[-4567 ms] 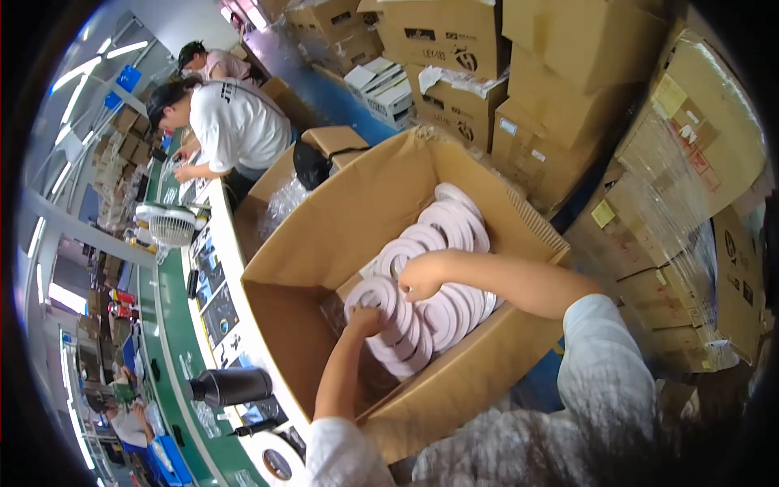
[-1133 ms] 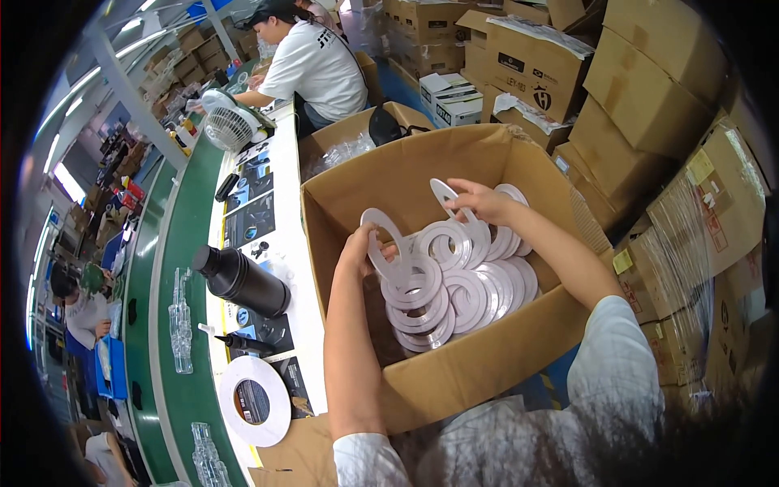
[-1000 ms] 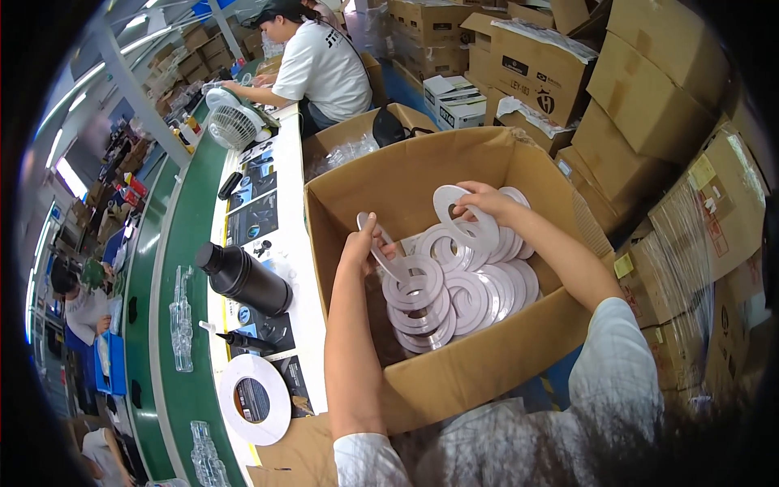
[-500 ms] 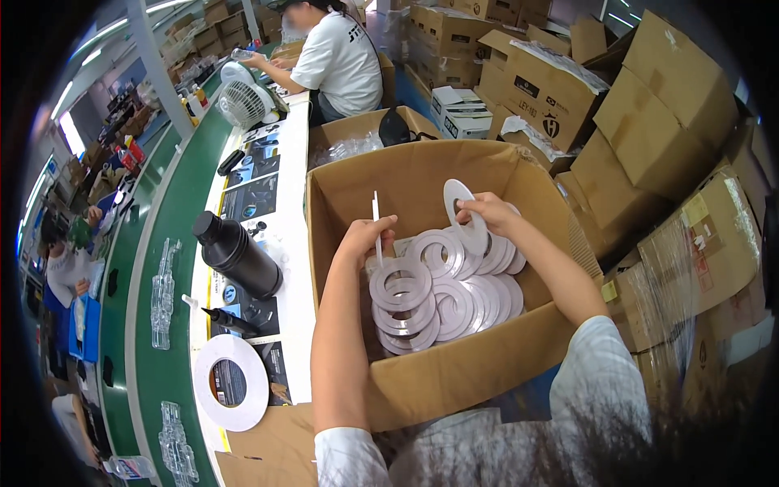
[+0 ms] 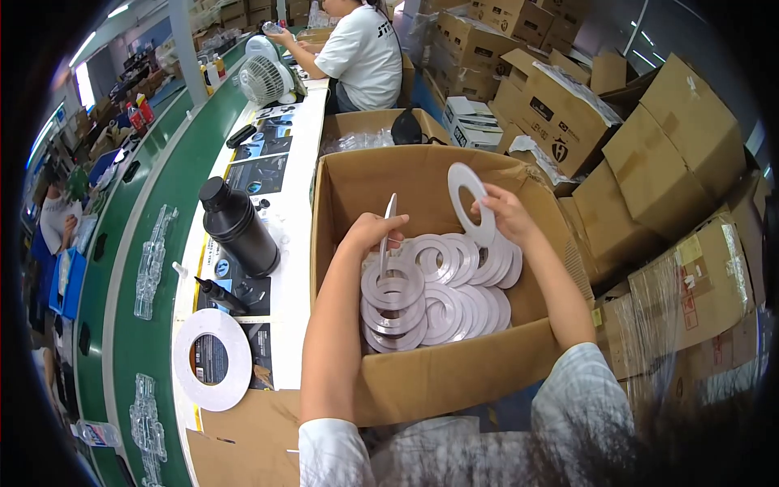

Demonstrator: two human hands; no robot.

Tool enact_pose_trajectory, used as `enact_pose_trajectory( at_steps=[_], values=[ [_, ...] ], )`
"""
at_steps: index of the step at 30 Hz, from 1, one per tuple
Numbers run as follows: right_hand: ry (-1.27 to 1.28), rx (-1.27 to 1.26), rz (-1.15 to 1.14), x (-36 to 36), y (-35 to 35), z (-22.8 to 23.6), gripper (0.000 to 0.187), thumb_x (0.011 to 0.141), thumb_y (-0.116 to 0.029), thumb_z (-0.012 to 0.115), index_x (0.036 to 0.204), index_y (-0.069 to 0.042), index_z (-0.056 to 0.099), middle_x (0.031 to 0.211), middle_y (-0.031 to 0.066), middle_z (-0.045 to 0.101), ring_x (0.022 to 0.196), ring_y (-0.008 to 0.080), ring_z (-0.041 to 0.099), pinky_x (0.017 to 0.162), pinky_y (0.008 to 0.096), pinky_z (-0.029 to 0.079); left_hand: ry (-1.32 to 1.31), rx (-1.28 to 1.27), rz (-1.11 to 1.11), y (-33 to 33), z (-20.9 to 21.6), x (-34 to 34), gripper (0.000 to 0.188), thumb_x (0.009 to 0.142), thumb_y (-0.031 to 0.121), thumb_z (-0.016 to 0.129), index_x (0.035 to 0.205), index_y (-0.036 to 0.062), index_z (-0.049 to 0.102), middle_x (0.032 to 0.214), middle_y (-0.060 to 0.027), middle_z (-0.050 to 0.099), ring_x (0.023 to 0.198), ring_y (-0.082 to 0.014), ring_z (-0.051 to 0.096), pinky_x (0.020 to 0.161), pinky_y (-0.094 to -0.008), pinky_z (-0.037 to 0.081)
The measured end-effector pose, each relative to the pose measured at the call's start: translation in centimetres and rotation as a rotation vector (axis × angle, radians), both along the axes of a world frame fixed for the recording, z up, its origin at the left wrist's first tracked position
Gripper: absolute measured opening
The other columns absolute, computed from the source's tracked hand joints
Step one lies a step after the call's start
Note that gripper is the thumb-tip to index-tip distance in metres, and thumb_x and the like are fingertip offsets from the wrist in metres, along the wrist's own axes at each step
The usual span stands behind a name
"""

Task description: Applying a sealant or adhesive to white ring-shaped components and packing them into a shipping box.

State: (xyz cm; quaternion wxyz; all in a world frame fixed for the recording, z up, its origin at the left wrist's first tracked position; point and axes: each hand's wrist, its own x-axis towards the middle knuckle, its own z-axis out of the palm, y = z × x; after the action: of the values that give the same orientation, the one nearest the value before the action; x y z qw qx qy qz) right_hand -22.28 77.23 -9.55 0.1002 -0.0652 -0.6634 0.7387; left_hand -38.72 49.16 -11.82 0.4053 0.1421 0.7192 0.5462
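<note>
Over an open cardboard box (image 5: 454, 381), my left hand (image 5: 375, 230) pinches a flat white ring (image 5: 389, 235), seen nearly edge-on. My right hand (image 5: 505, 213) grips a second white ring (image 5: 459, 183) by its right edge, with the ring's face tilted toward me and its hole showing. Below both hands, many similar rings (image 5: 442, 312) lie overlapping in rows inside the box. The two held rings are apart from each other. Whether the lower edge of the left one touches the pile I cannot tell.
Left of the box, a table carries a larger white ring (image 5: 235, 357), a black bottle (image 5: 239, 227), a small black dropper bottle (image 5: 221, 295) and a fan (image 5: 264, 79). Beyond runs a green conveyor (image 5: 182, 235) with clear plastic parts. A co-worker (image 5: 361, 57) sits ahead; cartons (image 5: 690, 138) are stacked right.
The view has shifted a little. The right hand's ring has turned, so its hole shows more widely. The left hand still holds its ring, now slightly tilted.
</note>
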Motion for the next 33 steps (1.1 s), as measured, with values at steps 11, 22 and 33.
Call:
enact_pose_trajectory(
  at_steps=[11, 22, 33],
  values=[
    [0.270, -0.069, -0.012, 0.3, -3.1, 2.5, 0.064, 0.089, -0.018, 0.069, 0.142, -0.003, 0.036, 0.106, 0.0115, 0.064, 0.103, 0.0204, 0.063, 0.093, 0.0369, 0.050, 0.036, 0.293, 0.097, -0.3, -0.9, -0.6, 0.034, 0.091, 0.022, 0.068, 0.111, -0.0048, 0.061, 0.091, -0.0121, 0.067, 0.077, -0.0203, 0.068, 0.061, -0.0311, 0.053],
    [0.005, 0.262, -0.307, -0.9, -0.6, -0.9, 0.027, 0.088, -0.011, 0.065, 0.112, 0.001, 0.062, 0.084, 0.0056, 0.068, 0.075, 0.0118, 0.064, 0.073, 0.0275, 0.051, -0.169, 0.473, 0.024, -1.2, 1.1, -1.6, 0.045, 0.092, 0.015, 0.047, 0.128, -0.0118, 0.046, 0.108, -0.0234, 0.067, 0.090, -0.0300, 0.069, 0.084, -0.0423, 0.057],
    [-0.030, 0.279, -0.264, -0.7, -1.7, 0.0, 0.021, 0.093, -0.016, 0.060, 0.107, 0.000, 0.064, 0.083, 0.0060, 0.069, 0.076, 0.0115, 0.062, 0.070, 0.0269, 0.049, 0.324, 0.335, 0.060, -0.6, 0.4, -1.4, 0.035, 0.091, 0.020, 0.063, 0.115, -0.0043, 0.057, 0.087, -0.0112, 0.067, 0.080, -0.0215, 0.067, 0.075, -0.0355, 0.053]
  ],
)
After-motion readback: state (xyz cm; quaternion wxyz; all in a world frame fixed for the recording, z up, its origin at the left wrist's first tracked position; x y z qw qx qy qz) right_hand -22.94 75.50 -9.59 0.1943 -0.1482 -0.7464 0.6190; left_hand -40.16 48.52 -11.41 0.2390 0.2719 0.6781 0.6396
